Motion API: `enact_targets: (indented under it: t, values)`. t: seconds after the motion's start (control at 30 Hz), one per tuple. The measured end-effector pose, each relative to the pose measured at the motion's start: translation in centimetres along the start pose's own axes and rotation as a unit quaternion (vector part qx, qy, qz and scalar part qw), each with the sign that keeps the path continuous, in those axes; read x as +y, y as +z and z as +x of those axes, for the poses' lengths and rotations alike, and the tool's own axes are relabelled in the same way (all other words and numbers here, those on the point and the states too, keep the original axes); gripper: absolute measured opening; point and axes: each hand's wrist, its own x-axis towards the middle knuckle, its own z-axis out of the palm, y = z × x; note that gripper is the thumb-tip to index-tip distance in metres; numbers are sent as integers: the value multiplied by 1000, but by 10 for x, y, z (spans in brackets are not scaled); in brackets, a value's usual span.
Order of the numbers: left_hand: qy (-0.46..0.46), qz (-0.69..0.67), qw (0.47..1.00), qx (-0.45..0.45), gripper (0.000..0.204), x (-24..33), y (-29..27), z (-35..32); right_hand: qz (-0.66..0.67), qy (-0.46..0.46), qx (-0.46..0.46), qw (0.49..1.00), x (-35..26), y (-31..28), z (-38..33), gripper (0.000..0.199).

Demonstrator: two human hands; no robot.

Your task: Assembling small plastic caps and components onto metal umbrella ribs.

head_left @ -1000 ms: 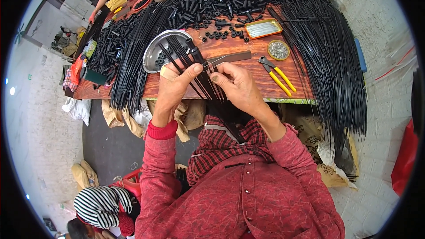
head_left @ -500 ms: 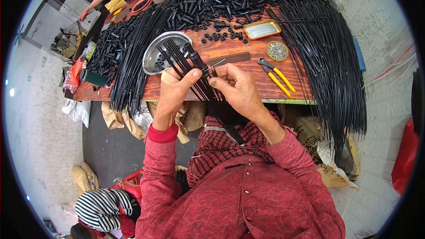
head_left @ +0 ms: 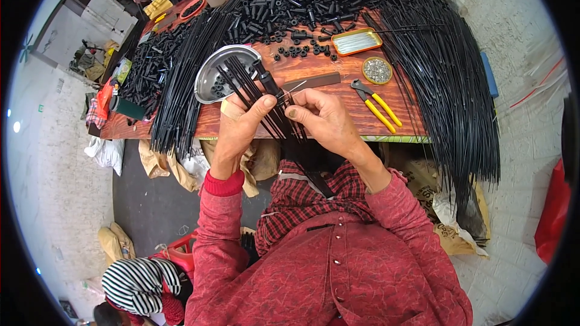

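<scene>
Both hands work just over the near edge of the brown wooden bench [head_left: 314, 78]. The left hand [head_left: 241, 124] is clenched around a fanned bundle of thin black plastic rods [head_left: 257, 93], thumb pressed across them; the rods' far ends reach out over the round shallow metal dish [head_left: 211, 75], and their near ends hang past the bench edge toward the lap. The right hand [head_left: 323, 118] pinches the same bundle from the other side with thumb and fingertips, just beside the left thumb. A short black plastic cylinder fitting [head_left: 266, 78] sits on one rod above the thumbs.

Open room is scant. A bare strip of bench runs along the near edge, between the hands and the yellow-handled pliers [head_left: 377, 102]. Beyond it lie a small round tin of silvery bits [head_left: 377, 70] and an orange-rimmed rectangular tray [head_left: 356, 41]. A heap of black plastic fittings [head_left: 290, 12] fills the far side. Long sheaves of black rods [head_left: 447, 84] drape over the right edge, and another sheaf [head_left: 181, 78] spills over the near-left corner.
</scene>
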Motion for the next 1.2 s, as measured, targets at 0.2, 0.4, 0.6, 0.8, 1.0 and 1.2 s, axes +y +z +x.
enact_targets:
  t: [0.2, 0.4, 0.6, 0.8, 1.0, 1.2]
  values:
    - [14, -15, 1000, 11, 42, -6, -4, -5, 33, 17, -21, 999, 6, 6, 4, 17]
    - [-21, -72, 997, 35, 32, 7, 7, -11, -19, -56, 61, 996, 13, 18, -6, 18]
    - [-35, -23, 999, 8, 35, 21, 3, -20, -49, -51, 55, 996, -3, 21, -15, 13]
    - [-27, 8, 998, 48, 38, 20, 12, -22, -107, -101, 94, 985, -14, 24, -20, 14]
    - [9, -23, 1000, 15, 49, 21, 18, -13, -206, -185, 143, 950, -21, 26, -23, 18]
    - [52, 14, 998, 12, 47, 11, 20, -11, -201, -176, 128, 955, -23, 16, -25, 20]
